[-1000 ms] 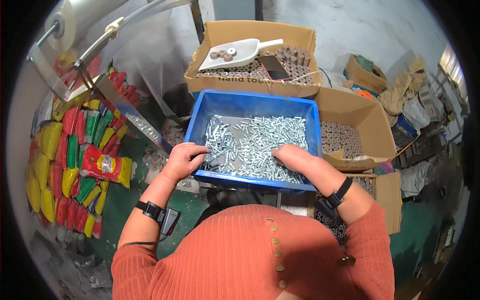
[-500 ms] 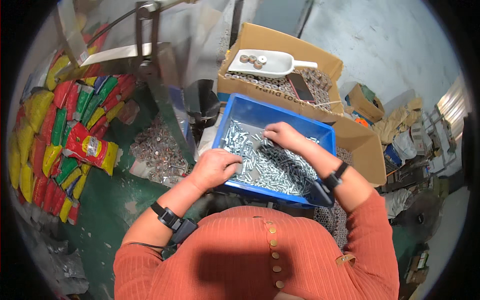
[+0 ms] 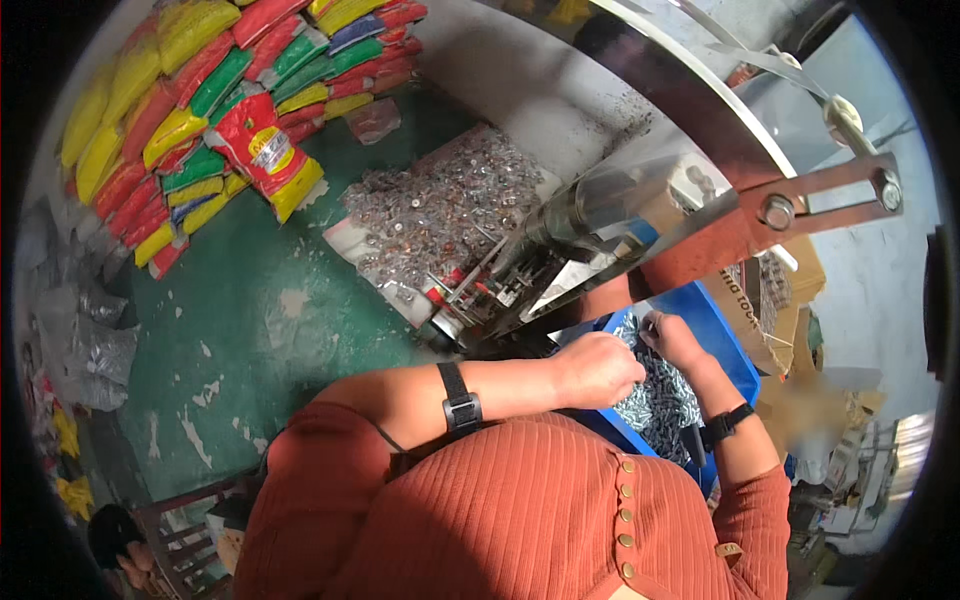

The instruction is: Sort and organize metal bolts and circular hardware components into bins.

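Observation:
A blue plastic bin stands in front of me at the right, holding a mass of small silvery and darker metal pins. My left hand is over the bin's left side, its fingers curled closed. Across from it, my right hand hovers above the pins with its fingertips pinched together. Whatever either hand holds is too small or too hidden to make out. Both wrists wear black straps.
A metal machine with a long lever arm rises just left of and beyond the bin. Loose small parts are heaped on a sheet on the green floor. Colourful bags are stacked far left. A cardboard box adjoins the bin.
My view has swung left, so the bin now appears farther right and the machine looms larger. Both hands remain at the bin and appear closer together, the right one out of the pins.

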The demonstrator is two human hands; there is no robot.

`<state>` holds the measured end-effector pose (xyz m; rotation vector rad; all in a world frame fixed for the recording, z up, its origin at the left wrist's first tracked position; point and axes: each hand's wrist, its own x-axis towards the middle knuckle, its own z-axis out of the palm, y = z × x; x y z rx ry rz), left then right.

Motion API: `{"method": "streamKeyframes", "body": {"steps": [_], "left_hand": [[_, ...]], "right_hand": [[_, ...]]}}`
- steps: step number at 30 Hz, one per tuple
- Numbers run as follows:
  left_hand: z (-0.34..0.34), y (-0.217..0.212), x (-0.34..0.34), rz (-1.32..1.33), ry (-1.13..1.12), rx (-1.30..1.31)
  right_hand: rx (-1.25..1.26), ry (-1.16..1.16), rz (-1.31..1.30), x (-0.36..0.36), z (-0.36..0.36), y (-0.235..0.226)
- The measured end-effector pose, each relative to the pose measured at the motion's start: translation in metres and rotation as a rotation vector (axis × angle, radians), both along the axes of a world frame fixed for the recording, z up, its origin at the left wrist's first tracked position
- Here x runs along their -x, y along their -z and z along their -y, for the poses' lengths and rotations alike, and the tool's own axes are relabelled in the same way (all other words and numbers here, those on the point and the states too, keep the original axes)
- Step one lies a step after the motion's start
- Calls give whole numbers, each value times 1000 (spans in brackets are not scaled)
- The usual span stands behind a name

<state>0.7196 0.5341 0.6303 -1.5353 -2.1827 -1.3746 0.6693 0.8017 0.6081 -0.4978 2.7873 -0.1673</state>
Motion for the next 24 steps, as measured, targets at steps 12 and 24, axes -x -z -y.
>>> {"method": "streamKeyframes", "body": {"steps": [12, 24], "left_hand": [[-1, 2, 3, 32, 48, -24], [1, -14, 2, 11, 26, 98]], "right_hand": [[-79, 69, -86, -11, -6, 17], [67, 249, -36, -18, 2, 3]]}}
